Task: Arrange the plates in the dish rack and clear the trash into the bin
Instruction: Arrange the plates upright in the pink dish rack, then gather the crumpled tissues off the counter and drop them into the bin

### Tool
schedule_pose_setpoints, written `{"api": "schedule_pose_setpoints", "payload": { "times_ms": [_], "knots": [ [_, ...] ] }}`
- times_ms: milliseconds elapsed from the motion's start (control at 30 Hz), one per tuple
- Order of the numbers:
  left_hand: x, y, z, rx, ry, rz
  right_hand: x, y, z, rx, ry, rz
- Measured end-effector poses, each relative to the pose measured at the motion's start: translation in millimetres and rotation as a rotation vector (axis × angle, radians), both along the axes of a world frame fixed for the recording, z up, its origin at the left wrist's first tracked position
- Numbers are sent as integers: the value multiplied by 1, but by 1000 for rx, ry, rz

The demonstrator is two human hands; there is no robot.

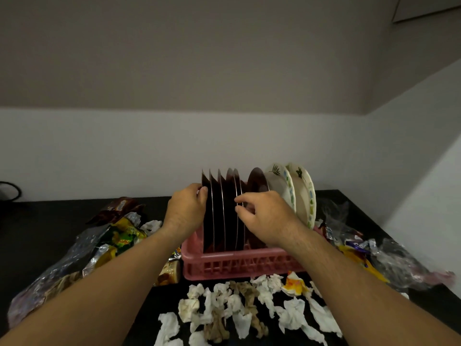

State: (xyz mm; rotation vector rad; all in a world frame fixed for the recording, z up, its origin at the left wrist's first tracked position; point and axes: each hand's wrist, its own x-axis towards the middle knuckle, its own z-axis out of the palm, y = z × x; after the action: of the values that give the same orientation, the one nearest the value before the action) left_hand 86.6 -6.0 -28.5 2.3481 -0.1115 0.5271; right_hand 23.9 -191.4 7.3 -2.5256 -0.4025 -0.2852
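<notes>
Maroon plates (219, 213) stand upright in the pink dish rack (237, 265) mid-counter. At 9 o'clock the left hand (185, 211) grips the end plate's rim; the right hand (267, 218) pinches a middle rim; white floral plates (303, 196) at 3 o'clock.

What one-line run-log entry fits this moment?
left hand grips leftmost dark plate | right hand pinches another dark plate | floral plates upright in pink dish rack | crumpled tissues, wrappers uncleared

I see a pink plastic rack (239, 264), glossy dark plates (219, 208), glazed cream plates (303, 193), crumpled soft tissues (239, 308) and shiny foil wrappers (82, 248) on a matt black counter (37, 221)
</notes>
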Motion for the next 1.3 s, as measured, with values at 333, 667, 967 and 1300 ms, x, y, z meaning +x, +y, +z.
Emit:
{"api": "schedule_pose_setpoints", "payload": {
  "times_ms": [333,667,967,1300],
  "knots": [
    [-17,-6,2,19,-4,112,-16,-36,-7,17,-8,25],
    [-60,-50,30,191,-318,-337,-67,-82,-7,31,-116,-211],
    [-117,-107,-3,186,-340,-641,-144,-131,-37,6,-10,-428],
    [-104,-236,-2,295,-323,-762,-142,-257,-66,-54,92,-483]
  ]
}}
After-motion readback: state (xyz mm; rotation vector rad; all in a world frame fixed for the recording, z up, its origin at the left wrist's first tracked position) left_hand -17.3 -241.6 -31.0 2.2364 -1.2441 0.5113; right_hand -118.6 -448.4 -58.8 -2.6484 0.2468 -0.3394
